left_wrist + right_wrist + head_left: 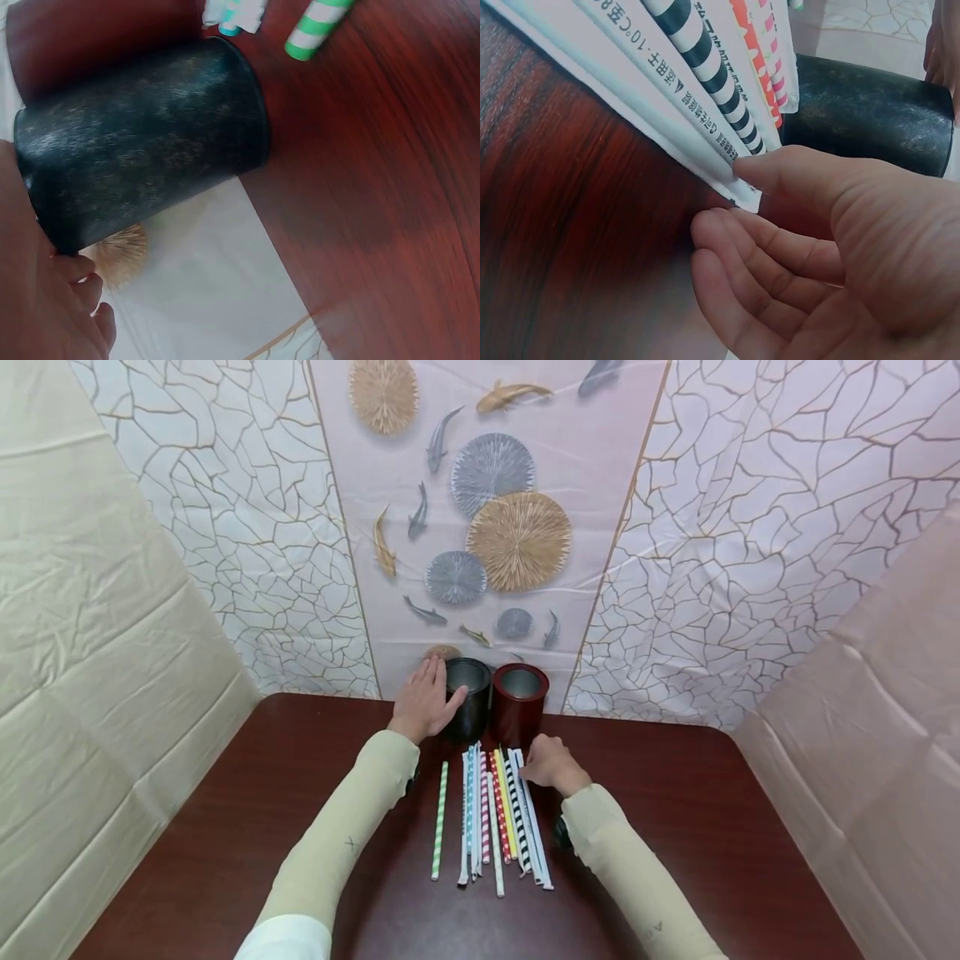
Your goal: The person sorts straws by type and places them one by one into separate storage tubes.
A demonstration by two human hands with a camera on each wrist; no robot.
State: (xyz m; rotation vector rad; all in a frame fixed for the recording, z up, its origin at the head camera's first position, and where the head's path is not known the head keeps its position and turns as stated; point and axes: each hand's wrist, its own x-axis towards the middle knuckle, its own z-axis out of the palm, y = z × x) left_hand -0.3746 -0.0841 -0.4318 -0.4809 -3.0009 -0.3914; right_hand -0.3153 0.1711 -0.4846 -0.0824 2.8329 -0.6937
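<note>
My left hand [426, 695] rests at the rim of a black cup [471, 718], its fingers along the far left side and its thumb across the near side. In the left wrist view, the fingertips [103, 322] show beyond the cup's rim. Just right of it stands a dark red cup [519, 714]. My right hand [553, 763] is at the far end of a paper-wrapped straw [667, 135], the rightmost of a row. There the thumb touches the wrapper's end; the fingers are bent beside it, with a gap between them and the thumb.
Several striped, dotted and plain straws [495, 818] lie side by side on the dark red-brown table [660, 793], some in paper wrappers. A green-and-white striped straw [439, 822] lies apart on the left. Behind the cups hangs a patterned cloth [405, 577].
</note>
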